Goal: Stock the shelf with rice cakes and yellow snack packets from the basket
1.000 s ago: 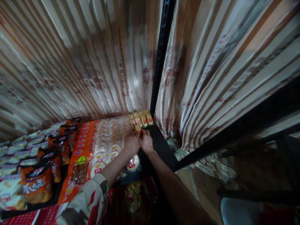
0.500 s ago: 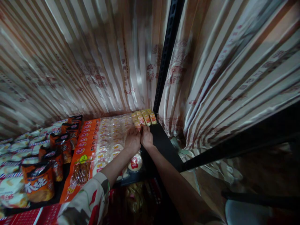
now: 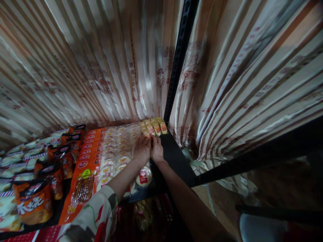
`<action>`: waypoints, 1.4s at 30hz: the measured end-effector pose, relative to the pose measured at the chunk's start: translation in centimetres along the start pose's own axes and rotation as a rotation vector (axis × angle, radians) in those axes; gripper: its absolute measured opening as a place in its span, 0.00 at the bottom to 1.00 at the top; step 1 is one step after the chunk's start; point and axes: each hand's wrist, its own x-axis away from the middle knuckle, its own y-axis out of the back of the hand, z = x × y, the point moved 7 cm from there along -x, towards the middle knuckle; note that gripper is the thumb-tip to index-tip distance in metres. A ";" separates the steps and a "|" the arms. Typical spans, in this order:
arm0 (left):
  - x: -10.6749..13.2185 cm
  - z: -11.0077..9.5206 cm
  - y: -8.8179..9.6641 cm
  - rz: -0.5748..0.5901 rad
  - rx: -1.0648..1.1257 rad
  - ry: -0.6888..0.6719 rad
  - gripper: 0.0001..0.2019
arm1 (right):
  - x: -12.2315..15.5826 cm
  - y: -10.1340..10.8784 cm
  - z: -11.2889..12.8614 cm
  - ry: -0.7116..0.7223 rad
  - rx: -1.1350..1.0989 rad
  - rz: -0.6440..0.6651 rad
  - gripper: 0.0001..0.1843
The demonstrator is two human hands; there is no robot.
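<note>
On the dark shelf, my left hand [image 3: 141, 150] and my right hand [image 3: 156, 150] are side by side, almost touching. Their fingers are drawn together at the near edge of a small group of yellow snack packets [image 3: 156, 128] at the back corner. A packet in the front row is between my fingertips, mostly covered by them. Left of and partly under my left forearm lie rows of round cakes in clear wrappers [image 3: 123, 143]. One round cake with a red label [image 3: 143, 177] sits nearest the front edge.
Orange strip packs [image 3: 87, 151] and black-and-orange snack bags [image 3: 34, 203] fill the left, beside white bags [image 3: 10, 205]. A black perforated post [image 3: 176, 67] rises at the corner, with pleated curtains [image 3: 113, 67] behind. More goods lie on a lower level [image 3: 143, 215].
My fingers have straightened slightly and stay at the yellow packets. The view has shifted a little, so the shelf goods appear slightly further left.
</note>
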 end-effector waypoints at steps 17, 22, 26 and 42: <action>-0.6 -0.3 -0.5 0.005 -0.008 -0.079 0.19 | -0.1 -0.3 -0.3 -0.012 -0.003 0.031 0.22; -1.1 -0.6 -0.7 0.012 -0.025 -0.078 0.18 | -0.1 -0.3 -0.6 -0.034 -0.026 0.043 0.22; -1.0 -0.6 -0.9 0.024 -0.021 -0.082 0.18 | 0.0 0.0 -0.5 -0.021 -0.107 0.017 0.23; 1.7 -4.7 -0.2 -0.039 0.073 -0.158 0.17 | 2.8 3.7 -1.3 -0.120 -0.328 -0.110 0.21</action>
